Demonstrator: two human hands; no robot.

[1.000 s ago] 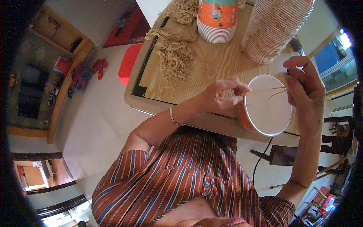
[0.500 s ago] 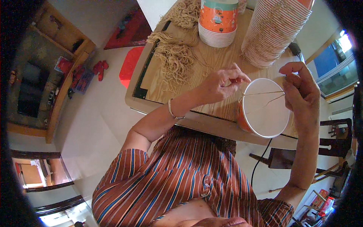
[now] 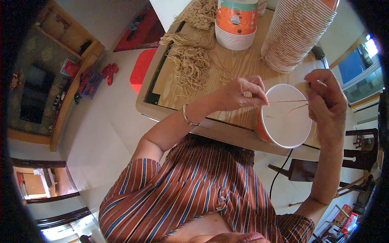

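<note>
A thin tan string is stretched across the mouth of a paper bucket, white inside and orange outside, at the table's near right edge. My left hand pinches one end of the string at the bucket's left rim. The other end is gripped by my right hand, closed above the right rim. A loose tail of string hangs over the opening. Behind my left hand lie bunches of tan string. What supports the bucket from below is hidden.
Nested orange and white paper buckets stand at the back of the wood-grain table. A tall leaning stack of buckets, with string draped over it, is to their right. A red stool sits by the table's left side.
My left hand has shifted from fingers pointing past the rim to pinching the string, which now runs taut and straighter. My right hand has rotated slightly, still holding its end.
</note>
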